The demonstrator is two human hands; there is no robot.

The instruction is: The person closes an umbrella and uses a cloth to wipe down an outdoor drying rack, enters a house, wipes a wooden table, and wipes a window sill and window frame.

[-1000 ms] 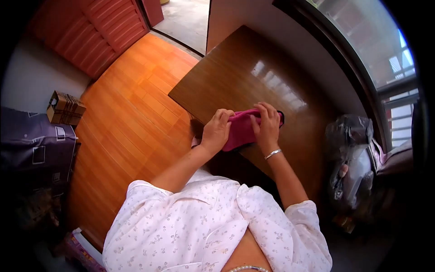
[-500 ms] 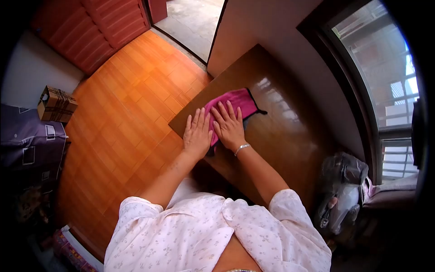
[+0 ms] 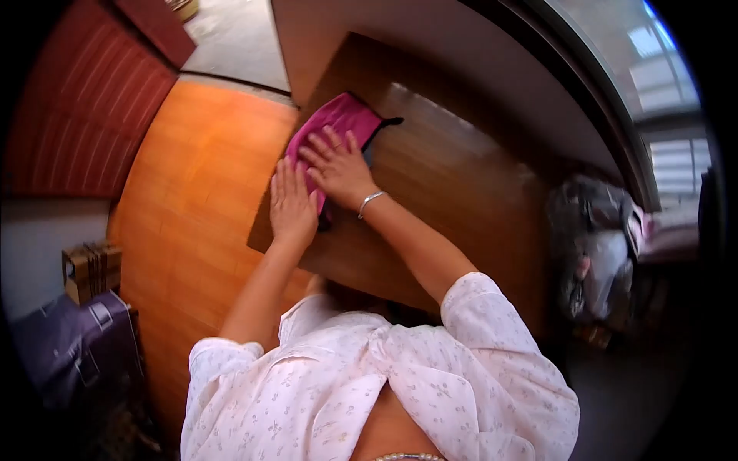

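A pink cloth (image 3: 350,115) with black edging and a black loop at one corner lies spread on a brown wooden table (image 3: 438,184), along its left edge. My left hand (image 3: 294,206) rests flat on the cloth's near left part, fingers stretched out. Beside it, my right hand (image 3: 338,170), with a silver bracelet (image 3: 370,201) at the wrist, presses flat on the middle of the cloth with its fingers spread. Neither hand grips the fabric. A small greyish patch shows at the cloth's right side, under the right hand.
Plastic-wrapped items (image 3: 600,253) stand at the table's right end, below a barred window (image 3: 676,165). To the left are a cardboard box (image 3: 92,269), a purple cover (image 3: 77,338) and a red door (image 3: 92,107). A doorway (image 3: 238,42) opens beyond the orange floor (image 3: 192,192).
The camera view has turned, so the table and door sit differently in it. Both hands and the cloth have slid closer to the table's left edge, the hands staying flat on it.
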